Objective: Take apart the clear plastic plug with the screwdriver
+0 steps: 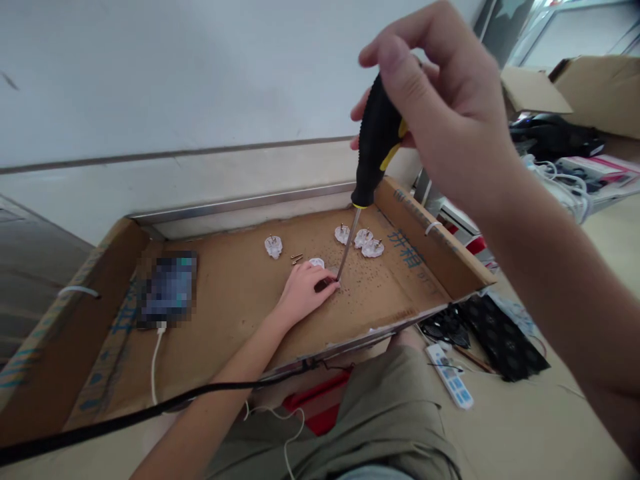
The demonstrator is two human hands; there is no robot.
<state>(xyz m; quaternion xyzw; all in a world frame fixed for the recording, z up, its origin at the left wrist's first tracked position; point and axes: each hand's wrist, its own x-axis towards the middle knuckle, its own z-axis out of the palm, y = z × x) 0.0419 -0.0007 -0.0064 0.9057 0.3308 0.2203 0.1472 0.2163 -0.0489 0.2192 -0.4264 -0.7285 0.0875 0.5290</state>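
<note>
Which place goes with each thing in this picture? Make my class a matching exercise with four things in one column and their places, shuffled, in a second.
Things
1. black and yellow screwdriver
2. lone white plastic plug half
3. blurred phone with white cable
4. white power strip

Places
A. on the floor, right of the cardboard tray
B. at the tray's left end
C. gripped in the right hand, tip down by the left hand
D. on the tray's middle, left of two small screws

Pairs: 1-C, 2-D, 3-B, 4-A
</note>
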